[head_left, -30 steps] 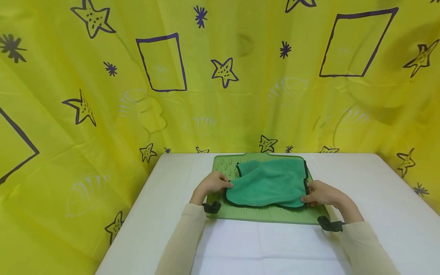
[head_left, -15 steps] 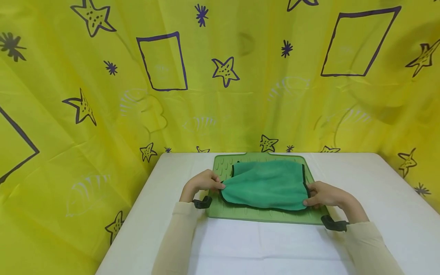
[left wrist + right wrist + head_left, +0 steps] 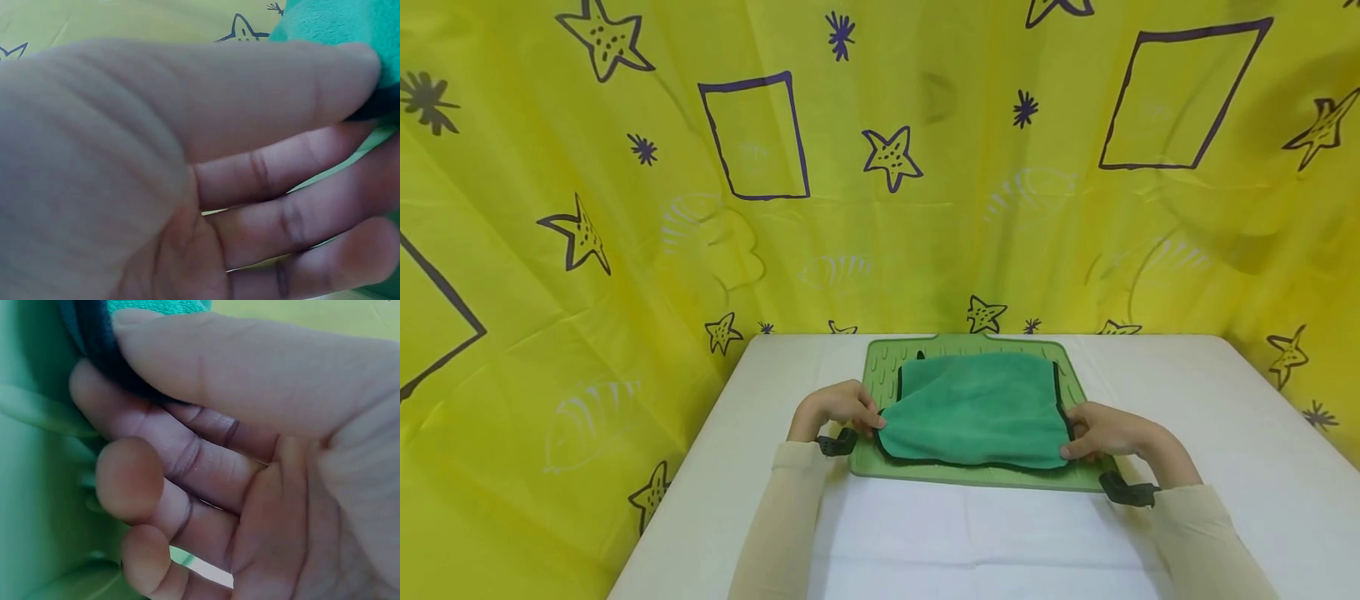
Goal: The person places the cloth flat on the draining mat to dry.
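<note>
A green cloth (image 3: 977, 408) with a dark edging lies spread over a light green ridged mat (image 3: 883, 367). My left hand (image 3: 842, 407) pinches the cloth's near left corner between thumb and fingers. At the near right corner, my right hand (image 3: 1108, 432) pinches the dark edging. In the left wrist view the thumb (image 3: 281, 94) presses on the cloth (image 3: 337, 25) from above, with the other fingers below. The right wrist view shows the thumb (image 3: 206, 359) over the dark border (image 3: 103, 350), fingers curled beneath it, close over the mat (image 3: 37, 487).
The mat rests on a white table (image 3: 1165, 375), whose far edge meets a yellow curtain (image 3: 955, 242) printed with stars and squares. The curtain also runs along the left and right sides. A dark strap mount sits at each wrist.
The left hand has moved left, drawing its corner outward. Both hands and the cloth's near edge have come slightly toward me. The cloth's folded left side is flatter and wider.
</note>
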Action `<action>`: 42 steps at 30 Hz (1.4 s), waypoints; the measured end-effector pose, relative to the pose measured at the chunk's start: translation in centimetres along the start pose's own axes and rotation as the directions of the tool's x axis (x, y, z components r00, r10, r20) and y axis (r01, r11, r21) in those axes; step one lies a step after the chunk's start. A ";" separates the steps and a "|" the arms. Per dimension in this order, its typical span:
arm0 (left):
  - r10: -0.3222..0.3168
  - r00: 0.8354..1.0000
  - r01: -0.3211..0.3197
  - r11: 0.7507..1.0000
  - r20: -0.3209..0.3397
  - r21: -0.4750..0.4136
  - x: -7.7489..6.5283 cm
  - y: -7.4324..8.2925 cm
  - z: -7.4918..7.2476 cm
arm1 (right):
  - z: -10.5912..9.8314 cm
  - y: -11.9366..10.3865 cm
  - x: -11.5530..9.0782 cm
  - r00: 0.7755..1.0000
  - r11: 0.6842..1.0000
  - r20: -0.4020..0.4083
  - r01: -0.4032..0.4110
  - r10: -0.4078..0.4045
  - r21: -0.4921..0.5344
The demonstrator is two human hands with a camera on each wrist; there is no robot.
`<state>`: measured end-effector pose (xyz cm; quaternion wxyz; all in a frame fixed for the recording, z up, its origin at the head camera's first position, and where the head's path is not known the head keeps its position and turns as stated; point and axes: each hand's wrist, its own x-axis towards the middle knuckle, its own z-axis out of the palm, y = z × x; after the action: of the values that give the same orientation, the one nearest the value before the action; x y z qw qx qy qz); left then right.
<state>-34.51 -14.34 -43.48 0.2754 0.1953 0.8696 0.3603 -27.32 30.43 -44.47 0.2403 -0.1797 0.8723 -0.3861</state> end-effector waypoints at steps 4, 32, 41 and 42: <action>0.003 1.000 -0.003 1.000 0.022 -0.002 -0.1 0.2 0.0 | -0.1 0.0 -0.1 1.000 1.000 0.013 0.006 -0.006 0.008; -0.033 0.867 0.053 0.998 -0.497 0.026 4.1 1.6 0.3 | -3.1 0.8 1.8 0.919 0.993 -0.378 -0.121 0.114 0.005; -0.135 0.903 0.164 0.986 -0.407 0.037 6.5 2.3 0.1 | -5.4 1.2 4.8 0.934 0.994 -0.343 -0.110 0.099 -0.012; -0.148 0.906 0.174 0.984 -0.397 0.030 6.7 2.4 0.3 | -5.4 1.2 5.2 0.938 0.995 -0.331 -0.104 0.100 0.005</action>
<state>-39.19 -8.96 -44.14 0.1174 0.0551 0.9315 0.3399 -34.74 31.82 -43.69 0.1090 -0.0684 0.9108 -0.3923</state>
